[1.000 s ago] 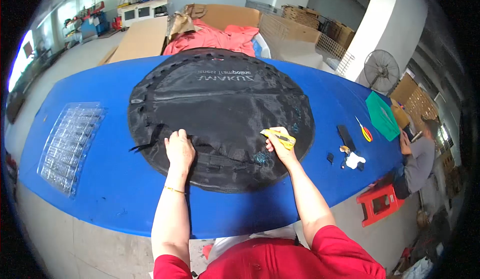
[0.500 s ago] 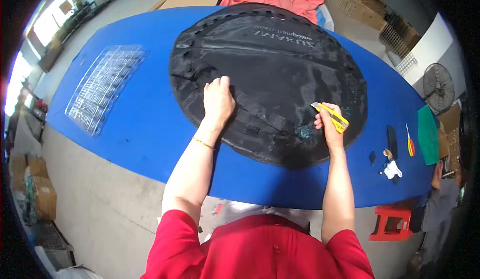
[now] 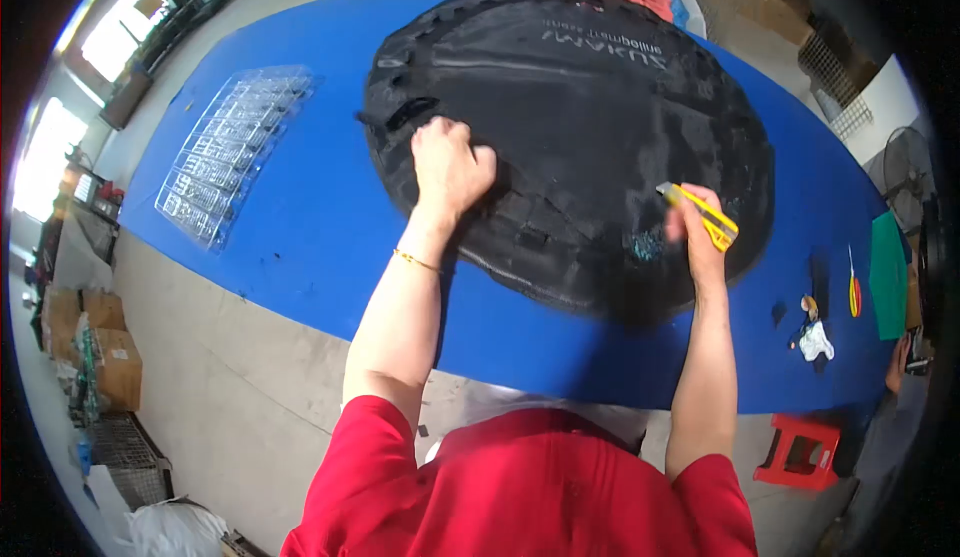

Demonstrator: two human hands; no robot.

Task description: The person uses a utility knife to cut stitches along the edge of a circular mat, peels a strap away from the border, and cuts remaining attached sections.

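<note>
A round black trampoline cover (image 3: 560, 147) with white lettering at its far side lies on the blue table. My left hand (image 3: 450, 169) is closed on it near the left edge, its fingers curled into the fabric beside a raised black strap (image 3: 412, 110). What exactly the fingertips pinch is hidden. Over the right part of the cover, my right hand (image 3: 700, 227) grips a yellow utility knife (image 3: 712, 221), blade end pointing left. Its fingers are slightly blurred. Beneath and left of this hand sits a small heap of teal thread scraps (image 3: 645, 246).
On the blue table (image 3: 320, 227) a clear plastic tray (image 3: 235, 152) lies to the left. At right are a red-and-yellow handled tool (image 3: 854, 292), a white crumpled piece (image 3: 816, 341) and a green sheet (image 3: 887, 277). A red stool (image 3: 798, 452) stands below; a fan (image 3: 905, 162) is beyond.
The view has shifted, so the table appears further right and higher. My left hand has turned and moved slightly toward the strap, which now stands up more. The knife stays in my right hand.
</note>
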